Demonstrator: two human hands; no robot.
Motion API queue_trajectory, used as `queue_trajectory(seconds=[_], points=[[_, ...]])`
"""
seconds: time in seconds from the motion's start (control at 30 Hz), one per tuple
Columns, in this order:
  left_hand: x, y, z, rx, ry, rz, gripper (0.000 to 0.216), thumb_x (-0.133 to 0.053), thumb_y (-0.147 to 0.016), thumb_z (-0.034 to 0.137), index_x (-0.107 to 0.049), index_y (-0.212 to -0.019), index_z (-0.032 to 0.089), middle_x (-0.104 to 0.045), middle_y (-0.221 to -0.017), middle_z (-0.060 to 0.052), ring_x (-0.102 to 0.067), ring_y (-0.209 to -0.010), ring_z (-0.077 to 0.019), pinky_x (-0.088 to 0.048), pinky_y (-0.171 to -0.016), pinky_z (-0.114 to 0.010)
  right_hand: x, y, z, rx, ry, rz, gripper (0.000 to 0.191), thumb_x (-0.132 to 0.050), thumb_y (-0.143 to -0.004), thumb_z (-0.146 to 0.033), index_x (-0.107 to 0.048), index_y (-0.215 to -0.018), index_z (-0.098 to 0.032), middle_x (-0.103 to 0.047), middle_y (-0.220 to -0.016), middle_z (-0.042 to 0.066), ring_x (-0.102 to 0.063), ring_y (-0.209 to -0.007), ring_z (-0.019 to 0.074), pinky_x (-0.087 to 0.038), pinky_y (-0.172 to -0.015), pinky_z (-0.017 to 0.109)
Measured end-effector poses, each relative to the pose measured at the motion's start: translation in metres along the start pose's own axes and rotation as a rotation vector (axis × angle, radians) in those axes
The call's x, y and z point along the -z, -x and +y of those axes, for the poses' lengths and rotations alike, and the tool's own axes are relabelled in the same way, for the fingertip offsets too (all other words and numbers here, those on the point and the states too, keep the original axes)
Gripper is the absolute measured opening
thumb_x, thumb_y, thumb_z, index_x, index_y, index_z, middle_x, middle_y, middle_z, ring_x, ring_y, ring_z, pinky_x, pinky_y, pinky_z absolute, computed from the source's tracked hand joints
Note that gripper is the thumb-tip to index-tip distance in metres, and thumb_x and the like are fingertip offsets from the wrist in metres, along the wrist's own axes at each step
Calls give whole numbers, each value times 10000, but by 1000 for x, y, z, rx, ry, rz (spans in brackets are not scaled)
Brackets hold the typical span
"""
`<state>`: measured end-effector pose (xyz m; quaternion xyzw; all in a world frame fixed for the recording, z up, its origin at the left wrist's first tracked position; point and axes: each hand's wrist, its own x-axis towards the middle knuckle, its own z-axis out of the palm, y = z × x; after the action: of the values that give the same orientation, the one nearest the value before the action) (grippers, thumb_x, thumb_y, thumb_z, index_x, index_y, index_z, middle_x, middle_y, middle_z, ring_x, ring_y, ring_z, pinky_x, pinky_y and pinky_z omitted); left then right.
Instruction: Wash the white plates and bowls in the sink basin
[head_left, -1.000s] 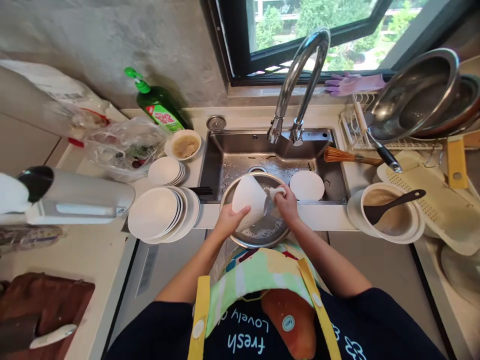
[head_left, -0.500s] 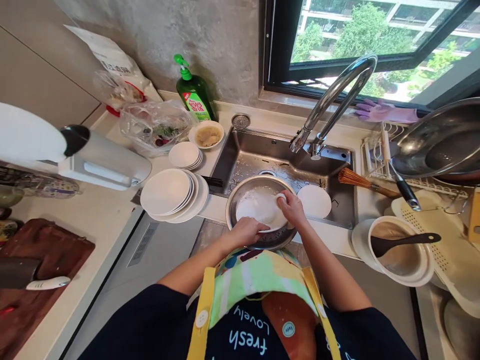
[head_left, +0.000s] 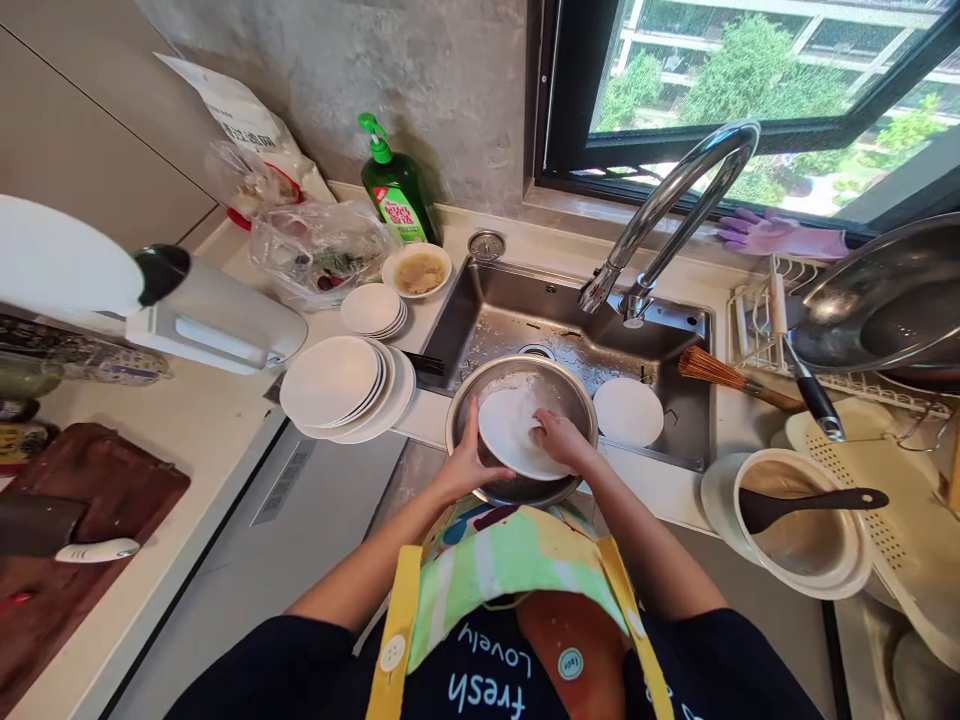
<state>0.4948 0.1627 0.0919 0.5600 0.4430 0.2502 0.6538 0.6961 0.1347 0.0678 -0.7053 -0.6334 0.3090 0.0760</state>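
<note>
A white plate (head_left: 504,425) is tilted inside a round metal basin (head_left: 577,385), which sits at the sink's front edge close to my apron. My left hand (head_left: 466,465) grips the plate by its left and near rim, thumb along the near edge and fingers up the left side. On the plate's inner face, toward the right, my right hand (head_left: 559,440) presses with its fingers curled together. Whatever lies under those fingers is hidden. Whitish suds show on the plate and the basin's wall.
Another white plate (head_left: 628,412) lies in the sink (head_left: 480,300) under the faucet (head_left: 667,220). Stacked plates (head_left: 330,380) and small dishes (head_left: 371,310) stand left, near a soup bowl (head_left: 417,270) and green pump bottle (head_left: 397,195). Right are a bamboo brush (head_left: 720,372) and white pot (head_left: 724,500).
My left hand has shifted from the near rim to the plate's left side, fingers now spread upward. The right hand has moved from the right rim onto the inner face.
</note>
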Motion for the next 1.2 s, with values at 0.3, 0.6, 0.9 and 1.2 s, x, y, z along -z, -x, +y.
queue_trajectory(seconds=[0.3, 0.6, 0.9, 1.2], points=[[-20, -17, -11, 576, 712, 12, 476, -603, -645, 320, -592, -1084, 136, -690, -864, -94, -640, -837, -259, -508, -755, -412, -19, -11, -2, 118, -175, -2, 261, -478, -843, -184, -505, -1102, -160, -615, -1085, 98, -568, -947, 180, -394, -798, 268], [-3, -23, 8, 103, 213, 206, 627, -587, -598, 198, -564, -1223, 234, -645, -1082, -16, -588, -893, -206, -461, -722, -266, -9, -6, 11, 108, -156, 34, 388, -580, -677, -90, -511, -1052, -165, -599, -989, 75, -556, -887, 190, -394, -784, 283], [-6, -37, 10, 113, 219, 179, 592, -599, -630, 235, -574, -1221, 215, -668, -989, -33, -599, -838, -198, -448, -716, -265, -23, -19, 4, 249, -190, 366, 427, -515, -766, -155, -471, -1190, -141, -493, -1212, 126, -402, -1168, 223, -325, -994, 367], [-12, -42, -7, 103, 316, 251, 581, -536, -638, 255, -539, -1216, 199, -663, -977, -26, -610, -849, -198, -468, -678, -255, -28, -15, -2, 50, 181, 147, 315, -409, -797, -61, -521, -1084, -127, -489, -1173, 180, -393, -1099, 294, -376, -871, 412]])
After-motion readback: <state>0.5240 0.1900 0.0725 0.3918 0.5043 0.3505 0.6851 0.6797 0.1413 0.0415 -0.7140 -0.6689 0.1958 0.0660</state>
